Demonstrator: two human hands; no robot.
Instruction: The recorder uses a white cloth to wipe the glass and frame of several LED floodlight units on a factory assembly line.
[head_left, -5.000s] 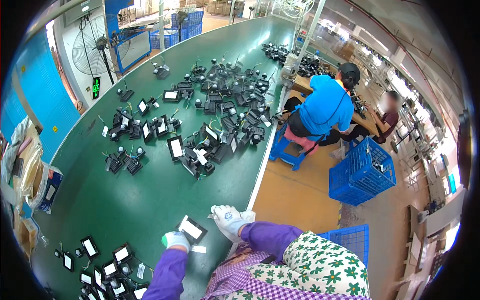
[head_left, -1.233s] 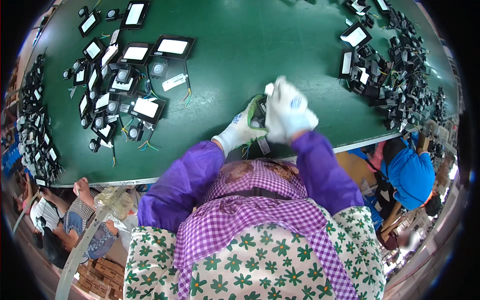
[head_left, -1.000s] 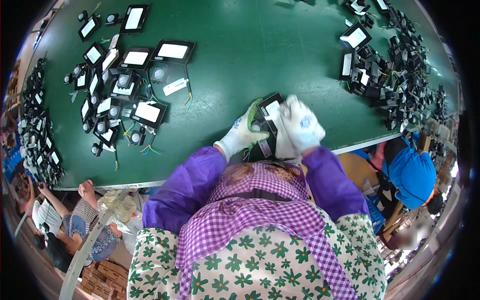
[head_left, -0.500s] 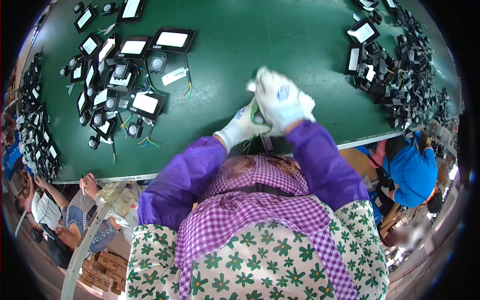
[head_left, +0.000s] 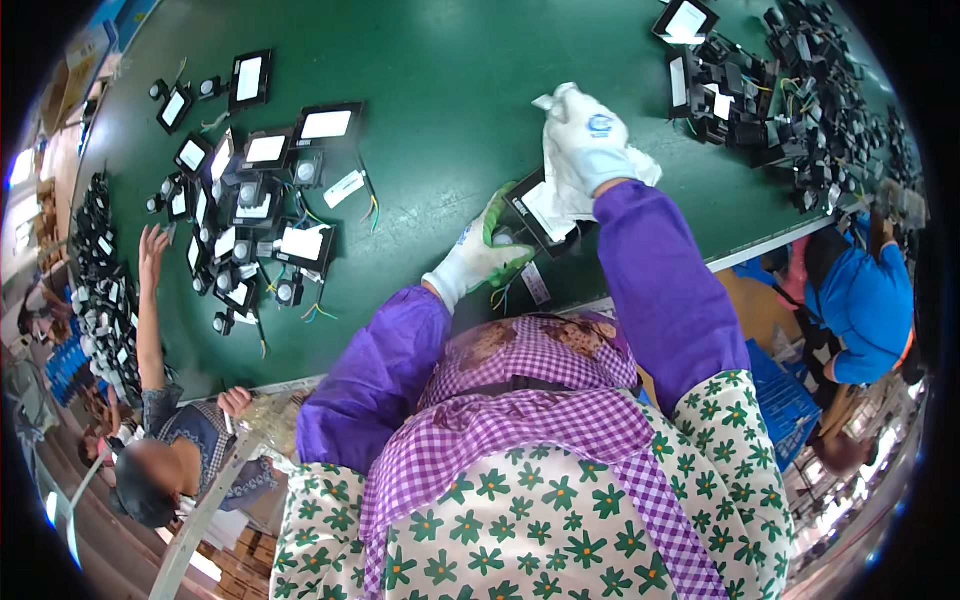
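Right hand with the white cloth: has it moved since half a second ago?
Cannot tell. The right hand still presses the white cloth on the black floodlight, at the green table's near edge; the camera shifted too.

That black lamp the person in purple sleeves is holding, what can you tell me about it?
The black lamp is a flat, square floodlight with a dark frame around a pale front panel. It is tilted above the near edge of the green table. The gloved left hand grips it from below; the right hand presses a white cloth onto its face. Coloured wires hang beneath.
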